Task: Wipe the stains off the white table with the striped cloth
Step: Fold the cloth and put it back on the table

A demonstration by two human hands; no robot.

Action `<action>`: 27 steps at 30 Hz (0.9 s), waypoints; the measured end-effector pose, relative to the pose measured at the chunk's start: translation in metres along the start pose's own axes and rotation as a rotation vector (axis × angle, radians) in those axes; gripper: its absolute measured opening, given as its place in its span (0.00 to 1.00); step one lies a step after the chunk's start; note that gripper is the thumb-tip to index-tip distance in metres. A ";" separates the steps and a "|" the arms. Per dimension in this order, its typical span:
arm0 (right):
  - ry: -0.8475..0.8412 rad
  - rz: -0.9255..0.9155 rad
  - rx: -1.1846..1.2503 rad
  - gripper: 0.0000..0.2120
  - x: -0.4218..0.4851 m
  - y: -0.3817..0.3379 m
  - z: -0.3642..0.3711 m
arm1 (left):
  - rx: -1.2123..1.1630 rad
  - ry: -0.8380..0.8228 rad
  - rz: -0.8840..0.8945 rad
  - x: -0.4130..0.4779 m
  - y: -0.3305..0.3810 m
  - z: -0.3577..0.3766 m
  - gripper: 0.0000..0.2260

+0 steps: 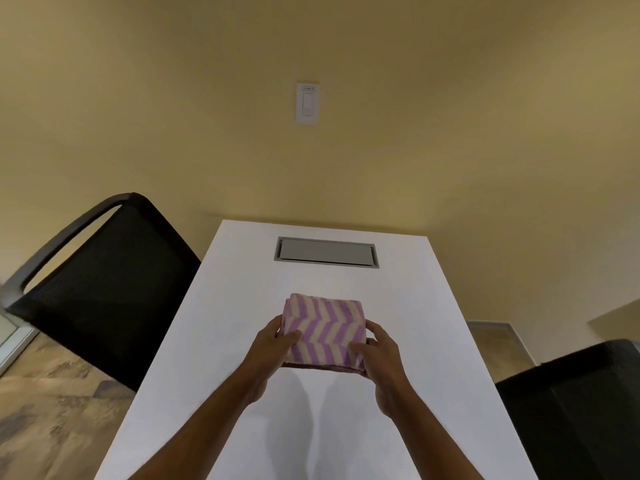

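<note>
Right at the near corners of the cloth (325, 329), both hands were clamped on: left hand (273, 344) pinching the near-left corner, thumb on top and fingers tucked down the side, right hand (379, 348) doing the mirror thing on the near-right corner. So both grips were closed on fabric, not hovering.

My guess on why two hands: it was folded into a thick squarish pad, and holding both near corners keeps the layers from sliding apart before you start scrubbing. Could also be they were about to unfold it, honestly can't say which.

Cloth sat about mid-table (242, 393), roughly centred side to side. Its near edge looked lifted a bit, with a dark shadow line under it, while the far edge seemed to rest on the top. Hard to be sure.

Orientation: close to square, so no strong long axis. The purple and cream chevrons pointed away from the person, stripes stacked front to back, and the pad's edges lined up square with the table sides.

Further out, a grey cable hatch (325, 252) sat near the far end, well clear of the cloth. Black chairs on the left (104, 285) and right (581, 410). Didn't spot any obvious stains on the white top, might just be too faint.
</note>
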State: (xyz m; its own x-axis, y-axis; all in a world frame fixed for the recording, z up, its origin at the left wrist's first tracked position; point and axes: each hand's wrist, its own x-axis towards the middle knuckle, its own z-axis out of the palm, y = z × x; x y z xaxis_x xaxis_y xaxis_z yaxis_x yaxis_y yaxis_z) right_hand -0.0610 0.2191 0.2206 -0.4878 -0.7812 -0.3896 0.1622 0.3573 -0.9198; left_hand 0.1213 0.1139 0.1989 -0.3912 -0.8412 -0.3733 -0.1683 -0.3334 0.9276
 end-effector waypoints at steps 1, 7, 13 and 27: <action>-0.005 0.002 -0.003 0.21 0.014 0.001 -0.002 | 0.002 0.009 -0.005 0.012 -0.002 0.003 0.11; -0.023 0.000 -0.024 0.22 0.089 0.007 -0.006 | -0.005 0.045 -0.023 0.077 -0.008 0.019 0.10; -0.006 -0.010 -0.039 0.23 0.154 0.019 -0.001 | -0.014 0.070 -0.031 0.135 -0.021 0.025 0.11; 0.069 -0.096 -0.035 0.18 0.290 0.044 0.019 | 0.036 0.074 -0.031 0.268 -0.035 0.028 0.14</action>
State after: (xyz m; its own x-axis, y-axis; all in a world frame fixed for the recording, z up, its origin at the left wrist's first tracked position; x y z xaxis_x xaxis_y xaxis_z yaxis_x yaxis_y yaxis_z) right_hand -0.1793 -0.0021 0.0665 -0.5578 -0.7761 -0.2941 0.0825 0.3007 -0.9501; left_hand -0.0028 -0.0880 0.0656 -0.3174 -0.8605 -0.3985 -0.2118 -0.3453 0.9143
